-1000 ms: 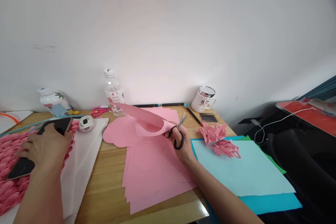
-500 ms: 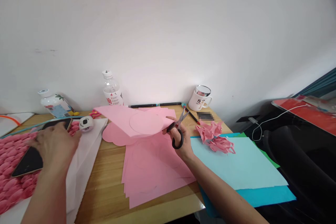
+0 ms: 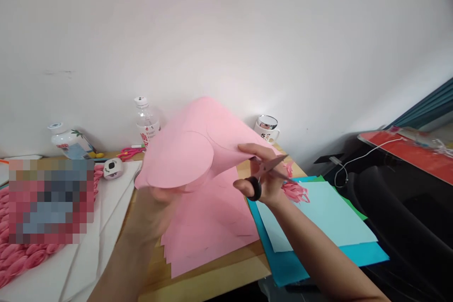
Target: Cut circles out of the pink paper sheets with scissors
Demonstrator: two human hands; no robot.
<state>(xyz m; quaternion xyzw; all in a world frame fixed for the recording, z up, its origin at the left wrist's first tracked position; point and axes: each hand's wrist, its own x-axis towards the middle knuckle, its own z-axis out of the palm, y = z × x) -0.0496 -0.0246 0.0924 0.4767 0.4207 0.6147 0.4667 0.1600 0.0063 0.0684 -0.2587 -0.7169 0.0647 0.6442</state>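
A large pink paper sheet (image 3: 226, 125) with pencilled curves is raised above the table, bent along its cut edge. My right hand (image 3: 269, 174) has its fingers in the black handle of a pair of scissors (image 3: 264, 170), whose spread blades point right, and the sheet's right edge lies at its index finger. My left hand (image 3: 159, 205) is blurred under the sheet's lower left part, its fingers mostly hidden by the paper. Below lies a stack of pink sheets (image 3: 208, 240) with drawn lines.
Crumpled pink scraps (image 3: 295, 192) lie on light blue paper (image 3: 329, 217) at right. Against the wall stand a clear bottle (image 3: 146, 122), a white bottle (image 3: 71, 141) and a mug (image 3: 267, 127). Pink scissors (image 3: 130, 153) and a white tape dispenser (image 3: 113, 168) sit left, near pink petal-like pieces (image 3: 28, 264).
My left hand has moved right from the phone on the pink pieces to the pink sheet. The sheet has been lifted and turned, and my right hand has shifted right with the scissors.
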